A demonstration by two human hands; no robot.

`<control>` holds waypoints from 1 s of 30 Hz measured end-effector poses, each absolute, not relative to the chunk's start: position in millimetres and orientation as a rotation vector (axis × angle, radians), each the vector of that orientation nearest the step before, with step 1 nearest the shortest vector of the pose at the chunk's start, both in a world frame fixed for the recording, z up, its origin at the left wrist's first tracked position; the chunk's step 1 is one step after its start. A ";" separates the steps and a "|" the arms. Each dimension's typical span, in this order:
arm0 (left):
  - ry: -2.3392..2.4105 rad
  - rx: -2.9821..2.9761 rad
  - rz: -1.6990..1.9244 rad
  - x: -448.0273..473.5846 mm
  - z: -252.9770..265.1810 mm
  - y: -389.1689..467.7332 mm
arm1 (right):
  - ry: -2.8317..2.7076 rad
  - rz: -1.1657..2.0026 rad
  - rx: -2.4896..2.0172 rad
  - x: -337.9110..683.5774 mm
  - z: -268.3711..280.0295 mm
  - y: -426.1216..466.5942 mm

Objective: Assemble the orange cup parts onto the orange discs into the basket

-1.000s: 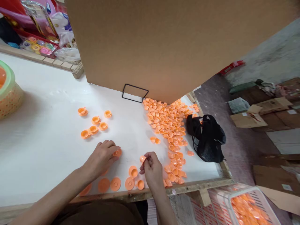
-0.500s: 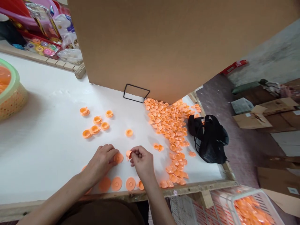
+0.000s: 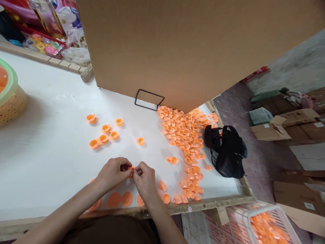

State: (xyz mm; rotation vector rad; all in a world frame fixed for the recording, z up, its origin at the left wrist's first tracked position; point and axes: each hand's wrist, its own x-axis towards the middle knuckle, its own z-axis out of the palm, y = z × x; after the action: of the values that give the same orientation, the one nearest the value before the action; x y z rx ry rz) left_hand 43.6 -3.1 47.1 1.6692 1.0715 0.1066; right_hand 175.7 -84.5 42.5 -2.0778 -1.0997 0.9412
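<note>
Over the white tabletop (image 3: 58, 159), the fingertips of my left hand (image 3: 114, 172) and my right hand (image 3: 145, 180) meet in a pinch. Between them is a small orange toy cup and saucer (image 3: 131, 168), mostly covered by the fingers, so I cannot tell how they are joined. Flat orange saucers (image 3: 127, 199) lie along the front edge beneath my wrists. Loose cups (image 3: 163, 185) rest to the right of my right hand. Farther off, several cups sitting on saucers (image 3: 106, 128) form a loose group, and another one (image 3: 140, 141) stands alone.
A big heap of orange cups (image 3: 181, 128) spreads across the right side, beside a black bag (image 3: 228, 152). Behind stands a tall cardboard sheet (image 3: 177, 51) with a black wire frame (image 3: 149, 100) at its foot. A green-rimmed basket (image 3: 12, 98) is at left, a crate (image 3: 274, 217) below right.
My right hand has moved left, bringing the cup to the saucer in my left hand. The left hand has lifted the saucer, and both hands now pinch together.
</note>
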 end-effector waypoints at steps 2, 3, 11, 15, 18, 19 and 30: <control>1.195 1.693 0.047 47.4 50.3 -5.9 | -1.148 0.885 -2.079 172.7 39.6 -88.1; 1.235 1.717 0.023 48.4 50.3 -8.3 | -1.160 0.848 -2.087 170.6 38.0 -89.8; 1.302 1.878 -0.018 51.3 41.4 -20.3 | -1.100 0.746 -2.084 157.2 26.2 -95.8; 1.209 1.771 0.175 49.0 38.6 -23.0 | -0.996 0.951 -1.941 167.0 24.5 -99.6; 1.200 1.682 0.306 34.6 35.1 -14.8 | -0.973 0.891 -1.963 199.1 31.4 -103.2; 1.247 1.684 0.339 27.6 34.7 -8.2 | -0.995 0.723 -2.032 214.7 34.5 -103.8; 0.944 2.343 0.391 -25.0 45.5 4.7 | -0.984 0.393 -2.224 290.5 36.2 -88.9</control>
State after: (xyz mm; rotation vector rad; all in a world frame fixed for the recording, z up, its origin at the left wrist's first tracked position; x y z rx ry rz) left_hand -25.0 4.7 45.5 2.3429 0.9439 0.3907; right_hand 290.5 -88.9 36.2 -2.2240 -0.9843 0.3929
